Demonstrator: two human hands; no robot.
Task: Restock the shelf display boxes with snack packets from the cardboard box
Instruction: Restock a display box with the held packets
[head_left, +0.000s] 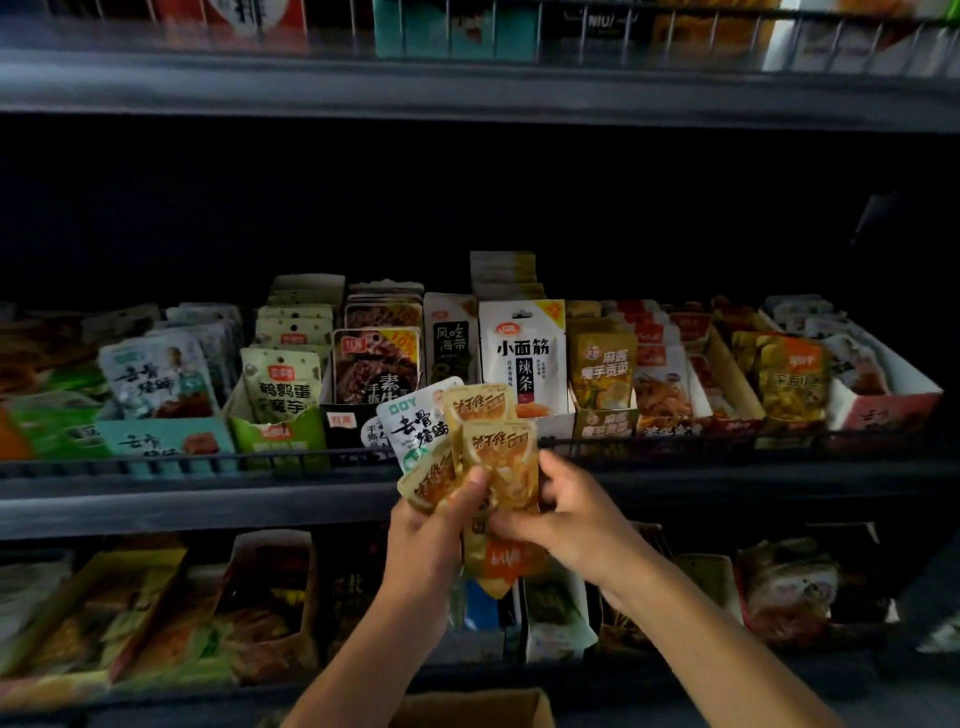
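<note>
A person sorts a fan of snack packets in front of a dim shop shelf, both hands raised just below the wire rail of the middle tier. The left hand grips the fan from beneath, thumb pressed across its face; the right hand pinches the front gold packet by its right edge and lower end, fingers curled. Four packets can be counted in the fan — three gold ones and one white packet at the back left — and a fifth, with an orange band, hangs below the hands; whether more lie hidden behind cannot be told. All are held upright or nearly so, long axes running bottom to top, the fan leaning slightly left. The display boxes stand directly ahead and just above the hands, side by side along the tier — roughly eight or nine can be made out, the far ones too blurred to count surely. A box of matching white packets sits up and to the left, on the left hand's side; no box of matching gold packets can be picked out with certainty. The cardboard box lies below and nearer the body, between the forearms, one open corner showing.
</note>
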